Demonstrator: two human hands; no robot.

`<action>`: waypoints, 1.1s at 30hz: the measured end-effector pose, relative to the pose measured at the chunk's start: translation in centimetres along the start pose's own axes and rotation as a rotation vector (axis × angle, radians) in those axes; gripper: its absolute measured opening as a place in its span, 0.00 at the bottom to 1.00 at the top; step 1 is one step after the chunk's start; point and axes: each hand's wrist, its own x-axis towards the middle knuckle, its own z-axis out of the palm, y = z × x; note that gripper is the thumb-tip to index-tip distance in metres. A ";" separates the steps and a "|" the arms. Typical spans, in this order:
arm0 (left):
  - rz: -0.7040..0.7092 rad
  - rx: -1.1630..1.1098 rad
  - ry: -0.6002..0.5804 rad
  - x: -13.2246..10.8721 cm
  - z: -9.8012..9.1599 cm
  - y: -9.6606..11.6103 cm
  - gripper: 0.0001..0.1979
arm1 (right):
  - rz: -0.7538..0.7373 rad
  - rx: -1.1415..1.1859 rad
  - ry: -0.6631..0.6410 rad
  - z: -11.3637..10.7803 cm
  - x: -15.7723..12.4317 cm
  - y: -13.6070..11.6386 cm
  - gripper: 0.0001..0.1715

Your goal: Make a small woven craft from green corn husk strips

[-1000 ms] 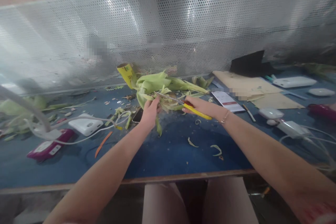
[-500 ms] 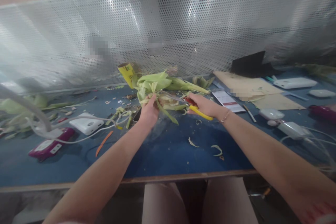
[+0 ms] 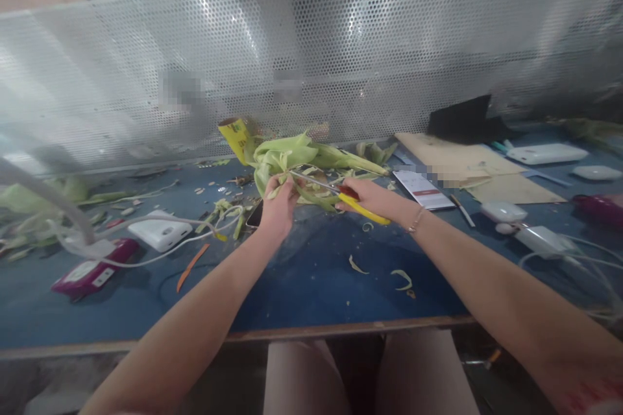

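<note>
My left hand (image 3: 280,206) is closed, pinching pale green husk pieces (image 3: 276,189) between thumb and fingers. A pair of scissors with yellow and red handles (image 3: 363,209) is in my right hand (image 3: 372,198). Their metal blades (image 3: 314,179) reach left, with the tips close to my left fingertips; whether they touch the husk I cannot tell. Behind both hands lies a bundle of green leaves that look like corn husk (image 3: 287,150). Cut scraps are strewn under and around the blades.
On the left are a purple power strip (image 3: 95,270), a white device (image 3: 160,231), cables and an orange strip (image 3: 193,267). A yellow tube (image 3: 234,141) leans by the perforated metal panel (image 3: 341,58). A phone (image 3: 422,188), cardboard (image 3: 516,189) and chargers (image 3: 542,241) lie right.
The scissors and my right hand have shifted slightly left, and the blades are turned differently. A green strip that hung below my left hand no longer points down toward the table front.
</note>
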 end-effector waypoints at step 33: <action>-0.034 -0.010 -0.066 -0.3 0.2 0.2 0.20 | 0.002 -0.081 0.121 -0.2 0.3 -0.1 0.21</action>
